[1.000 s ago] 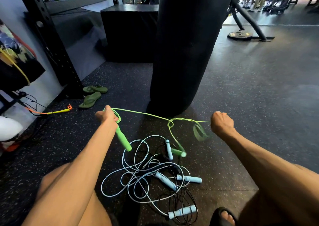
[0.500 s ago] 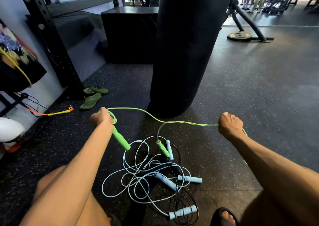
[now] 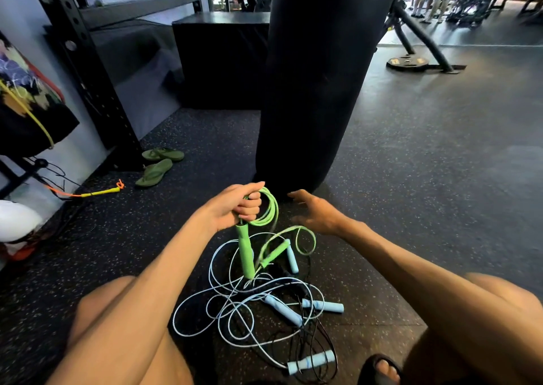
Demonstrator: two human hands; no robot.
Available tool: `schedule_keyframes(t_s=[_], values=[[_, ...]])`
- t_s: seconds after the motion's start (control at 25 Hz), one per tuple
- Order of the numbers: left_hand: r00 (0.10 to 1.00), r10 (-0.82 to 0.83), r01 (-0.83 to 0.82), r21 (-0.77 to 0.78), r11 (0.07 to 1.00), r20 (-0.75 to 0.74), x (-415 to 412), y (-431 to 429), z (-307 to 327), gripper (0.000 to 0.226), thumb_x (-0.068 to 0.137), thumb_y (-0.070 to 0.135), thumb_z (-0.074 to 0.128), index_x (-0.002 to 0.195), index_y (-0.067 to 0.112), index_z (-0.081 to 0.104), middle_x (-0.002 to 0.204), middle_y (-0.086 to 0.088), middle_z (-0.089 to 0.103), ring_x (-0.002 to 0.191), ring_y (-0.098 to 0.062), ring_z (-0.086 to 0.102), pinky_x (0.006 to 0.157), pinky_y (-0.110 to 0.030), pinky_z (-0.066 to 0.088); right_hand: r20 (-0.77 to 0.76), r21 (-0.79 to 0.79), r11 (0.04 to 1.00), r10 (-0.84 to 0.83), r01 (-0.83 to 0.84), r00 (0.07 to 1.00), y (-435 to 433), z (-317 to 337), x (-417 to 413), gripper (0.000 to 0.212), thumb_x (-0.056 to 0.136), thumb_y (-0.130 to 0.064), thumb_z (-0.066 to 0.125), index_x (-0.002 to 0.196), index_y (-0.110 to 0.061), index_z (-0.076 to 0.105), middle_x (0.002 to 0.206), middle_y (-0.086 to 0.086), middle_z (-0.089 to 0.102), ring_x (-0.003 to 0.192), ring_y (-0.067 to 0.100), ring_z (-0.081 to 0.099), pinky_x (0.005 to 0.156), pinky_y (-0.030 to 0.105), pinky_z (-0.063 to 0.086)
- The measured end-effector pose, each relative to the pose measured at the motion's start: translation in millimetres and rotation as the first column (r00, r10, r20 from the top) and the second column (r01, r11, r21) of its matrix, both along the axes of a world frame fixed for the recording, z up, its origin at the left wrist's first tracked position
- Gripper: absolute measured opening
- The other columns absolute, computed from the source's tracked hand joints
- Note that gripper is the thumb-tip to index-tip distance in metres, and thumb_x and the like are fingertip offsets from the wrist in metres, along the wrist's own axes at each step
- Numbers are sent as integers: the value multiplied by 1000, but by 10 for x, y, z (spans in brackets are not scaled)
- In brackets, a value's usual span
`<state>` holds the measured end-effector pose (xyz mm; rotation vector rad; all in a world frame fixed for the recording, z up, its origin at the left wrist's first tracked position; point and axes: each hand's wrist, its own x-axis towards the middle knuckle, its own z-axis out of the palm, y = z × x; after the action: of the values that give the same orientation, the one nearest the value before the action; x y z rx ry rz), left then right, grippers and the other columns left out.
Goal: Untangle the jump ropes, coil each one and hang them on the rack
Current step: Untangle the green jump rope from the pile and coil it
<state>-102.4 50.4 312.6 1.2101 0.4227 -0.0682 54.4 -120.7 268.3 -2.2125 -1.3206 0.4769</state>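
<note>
Jump ropes first: the biggest mess is the pale blue rope (image 3: 235, 311) tangled with a thin black rope (image 3: 320, 352) on the rubber floor (image 3: 440, 179) right between my knees, blue handles poking out at the near right. The green rope (image 3: 269, 208) is mostly up off that pile. My left hand (image 3: 235, 208) is fisted tight round a couple of green loops plus the top of one green handle (image 3: 246, 252), which dangles straight down. The second green handle (image 3: 274, 252) hangs lower at a slant, just above the tangle, with a loose loop (image 3: 305, 242) beside it. My right hand (image 3: 316, 214) is spread wide and has hold of nothing, sitting just right of the coil.

To do this bit well, I'd say grab the trailing loop with the right hand, lay it into the left fist at the same size as the others, and lift so the low handle doesn't snag the blue stuff.

Room-wise, the punch bag (image 3: 317, 76) is close on the far side, the black rack upright (image 3: 88, 70) is far left past the green flip-flops (image 3: 158, 167), and there's lots of open floor to the right.
</note>
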Motion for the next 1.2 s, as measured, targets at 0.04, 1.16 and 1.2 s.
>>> schedule_keyframes(t_s=[0.04,1.16,1.2], values=[[1000,-29,29,-38,999,6,12,-24,18,45,101,32,44,59,20,32,43,8,18,35,-5,15,39,-21,14,-44,50,998,35,-33,998,56,-15,-61,60,84,-19,72,138,-13,47,129,8,62,120,19,59,104,33,46],[914,207,-57,-394,917,350,121,-18,140,37,104,32,29,77,13,46,52,6,27,44,-9,24,51,-23,30,-466,-19,994,-107,112,878,-3,94,-217,30,100,-30,54,91,-2,57,72,14,64,60,22,61,55,29,48],[888,298,-130,-429,894,351,145,12,131,37,105,32,28,80,12,47,54,5,31,45,-9,28,54,-24,32,-488,-64,996,-81,57,869,-28,76,-242,24,99,-26,57,86,-5,56,74,16,66,61,22,62,54,27,49]])
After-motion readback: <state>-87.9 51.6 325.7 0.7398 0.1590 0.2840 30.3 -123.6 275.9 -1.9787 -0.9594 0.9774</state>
